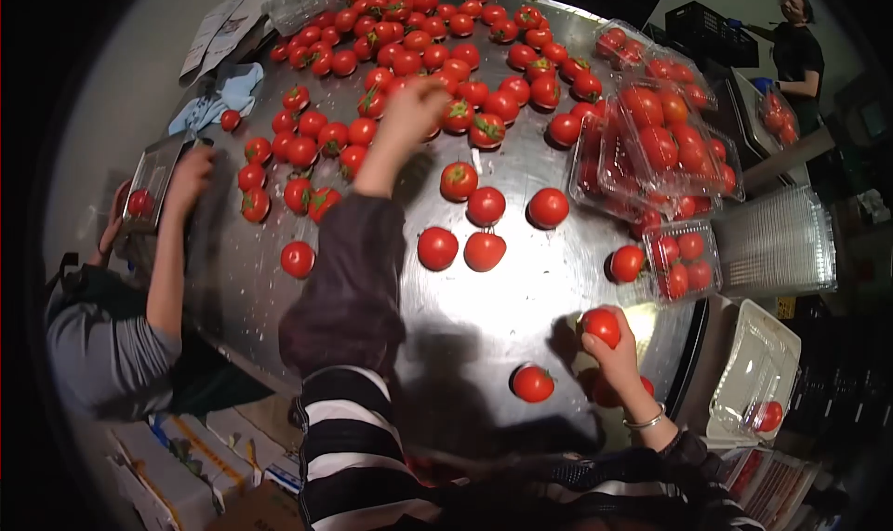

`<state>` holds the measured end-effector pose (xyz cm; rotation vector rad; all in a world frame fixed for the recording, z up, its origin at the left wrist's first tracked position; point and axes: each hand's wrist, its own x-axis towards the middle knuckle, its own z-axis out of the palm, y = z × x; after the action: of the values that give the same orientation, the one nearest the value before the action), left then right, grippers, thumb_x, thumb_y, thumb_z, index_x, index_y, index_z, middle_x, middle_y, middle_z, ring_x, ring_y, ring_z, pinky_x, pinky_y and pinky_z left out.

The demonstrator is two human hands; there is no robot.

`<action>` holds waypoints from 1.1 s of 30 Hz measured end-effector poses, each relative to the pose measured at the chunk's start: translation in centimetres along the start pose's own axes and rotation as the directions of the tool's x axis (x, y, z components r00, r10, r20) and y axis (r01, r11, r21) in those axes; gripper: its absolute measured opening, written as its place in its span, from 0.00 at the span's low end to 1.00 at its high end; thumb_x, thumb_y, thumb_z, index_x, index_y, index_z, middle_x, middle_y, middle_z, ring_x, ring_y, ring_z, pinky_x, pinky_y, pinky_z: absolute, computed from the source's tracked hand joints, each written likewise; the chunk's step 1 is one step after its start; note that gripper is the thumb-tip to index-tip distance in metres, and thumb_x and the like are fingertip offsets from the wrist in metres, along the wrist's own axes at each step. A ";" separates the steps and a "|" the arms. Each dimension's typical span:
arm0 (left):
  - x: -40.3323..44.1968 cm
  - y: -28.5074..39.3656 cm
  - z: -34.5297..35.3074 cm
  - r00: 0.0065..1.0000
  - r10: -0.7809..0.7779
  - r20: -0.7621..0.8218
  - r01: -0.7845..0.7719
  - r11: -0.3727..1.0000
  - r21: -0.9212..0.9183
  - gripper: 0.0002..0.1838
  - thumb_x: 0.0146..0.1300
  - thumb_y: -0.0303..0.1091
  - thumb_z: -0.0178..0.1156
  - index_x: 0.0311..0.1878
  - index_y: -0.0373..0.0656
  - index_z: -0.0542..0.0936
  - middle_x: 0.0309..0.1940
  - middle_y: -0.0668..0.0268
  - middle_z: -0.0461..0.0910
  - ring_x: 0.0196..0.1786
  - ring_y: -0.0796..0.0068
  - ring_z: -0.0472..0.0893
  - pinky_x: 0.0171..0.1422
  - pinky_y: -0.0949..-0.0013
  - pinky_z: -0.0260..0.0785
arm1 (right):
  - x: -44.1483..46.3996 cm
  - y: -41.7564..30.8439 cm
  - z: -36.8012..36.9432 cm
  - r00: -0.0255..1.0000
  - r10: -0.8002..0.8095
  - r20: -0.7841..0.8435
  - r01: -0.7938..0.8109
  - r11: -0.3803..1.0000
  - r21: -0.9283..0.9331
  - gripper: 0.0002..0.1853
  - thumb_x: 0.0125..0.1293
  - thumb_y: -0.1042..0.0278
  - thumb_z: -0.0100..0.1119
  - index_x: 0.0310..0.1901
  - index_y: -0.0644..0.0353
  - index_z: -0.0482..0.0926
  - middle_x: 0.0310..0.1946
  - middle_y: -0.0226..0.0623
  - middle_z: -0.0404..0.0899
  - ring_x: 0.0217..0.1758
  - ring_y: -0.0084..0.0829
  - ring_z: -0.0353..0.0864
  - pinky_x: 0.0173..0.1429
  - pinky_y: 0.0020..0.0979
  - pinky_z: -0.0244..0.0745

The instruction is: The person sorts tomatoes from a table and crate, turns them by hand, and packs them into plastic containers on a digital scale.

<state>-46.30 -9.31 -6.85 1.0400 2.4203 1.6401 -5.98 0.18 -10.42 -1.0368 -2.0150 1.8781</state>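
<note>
My left hand (pixel 416 112) reaches forward over the far group of loose tomatoes (pixel 406 62). It is blurred, with its fingers bent down, and whether they hold a tomato is hidden. Near the table's right front edge, my right hand (pixel 618 352) is wrapped round a red tomato (pixel 601 326). Another tomato (pixel 533 383) lies to the left of that hand, and one more is partly hidden behind its wrist. Between my arms, several tomatoes (pixel 485 251) rest on the metal table (pixel 521 298), some with green stems.
Clear packs of tomatoes (pixel 665 145) are stacked at the right, beside nested empty clear trays (pixel 777 243). A white tray (pixel 753 373) with one tomato sits off the right edge. At the left, a co-worker's hands (pixel 191 176) are at a clear container (pixel 152 182). Another person (pixel 795 61) stands far right.
</note>
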 end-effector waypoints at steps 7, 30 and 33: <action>16.0 -12.9 0.2 0.972 -0.060 -0.228 0.186 0.792 0.582 0.26 0.45 0.42 0.62 0.51 0.48 0.74 0.43 0.54 0.76 0.48 0.55 0.76 0.52 0.58 0.68 | 2.2 3.4 -0.2 0.999 0.041 -0.030 -0.044 0.992 -0.118 0.25 0.48 0.64 0.66 0.47 0.58 0.67 0.37 0.35 0.74 0.41 0.28 0.74 0.47 0.29 0.71; -0.9 -8.4 -2.0 0.986 -0.144 0.089 0.137 0.988 0.072 0.32 0.37 0.32 0.67 0.52 0.43 0.71 0.44 0.57 0.75 0.46 0.63 0.76 0.51 0.67 0.68 | 1.0 2.1 0.5 0.993 -0.058 0.103 0.071 0.989 -0.129 0.29 0.49 0.68 0.65 0.52 0.56 0.63 0.41 0.35 0.72 0.45 0.28 0.73 0.49 0.28 0.70; -4.1 -6.5 -2.6 0.990 -0.138 0.024 0.138 0.990 0.017 0.33 0.35 0.32 0.68 0.52 0.42 0.71 0.41 0.57 0.77 0.45 0.65 0.77 0.51 0.68 0.68 | 0.4 1.9 0.1 0.996 -0.052 0.068 0.054 0.998 -0.029 0.25 0.55 0.64 0.61 0.52 0.57 0.62 0.38 0.36 0.73 0.40 0.28 0.75 0.43 0.27 0.72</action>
<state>-47.39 -15.07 -12.42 0.8672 2.4323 1.5576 -5.65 0.25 -12.38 -0.9304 -2.0935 1.8850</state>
